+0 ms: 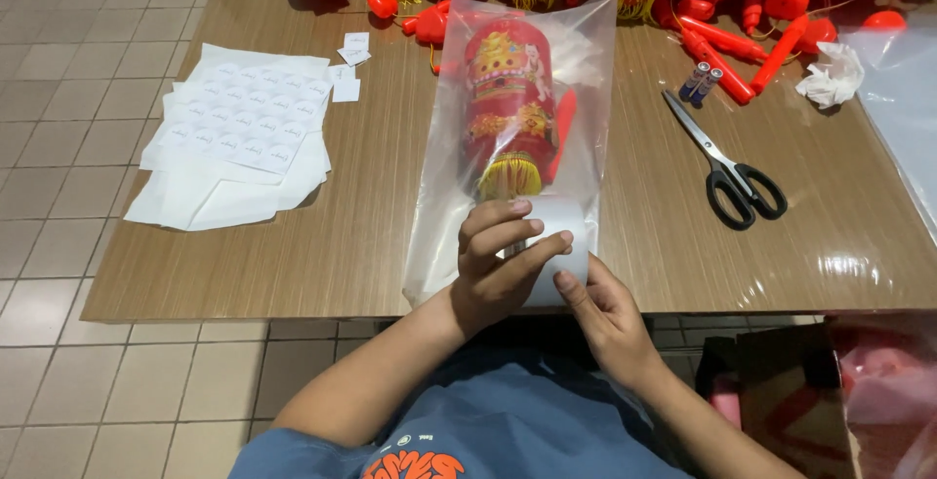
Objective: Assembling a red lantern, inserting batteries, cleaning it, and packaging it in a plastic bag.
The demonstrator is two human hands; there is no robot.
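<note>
Left of the left hand (498, 264), sticker sheets (234, 133) are spread out. A red lantern (508, 108) is already sheathed in the clear plastic bag (439, 196) just beyond the fingers — the bag's near end is not yet sealed, by the look of it. That end is pinched by both hands, the right hand (605, 313) underneath. Scissors (732, 172) lie right, on a wooden table (342, 245) — tiled floor around.

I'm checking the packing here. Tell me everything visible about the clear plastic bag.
The clear plastic bag lies flat on the wooden table, mouth toward the person. It is thin, glossy and wrinkled. Inside lie a red and gold lantern with a yellow tassel and a white paper. The left hand and right hand press its near end.
</note>
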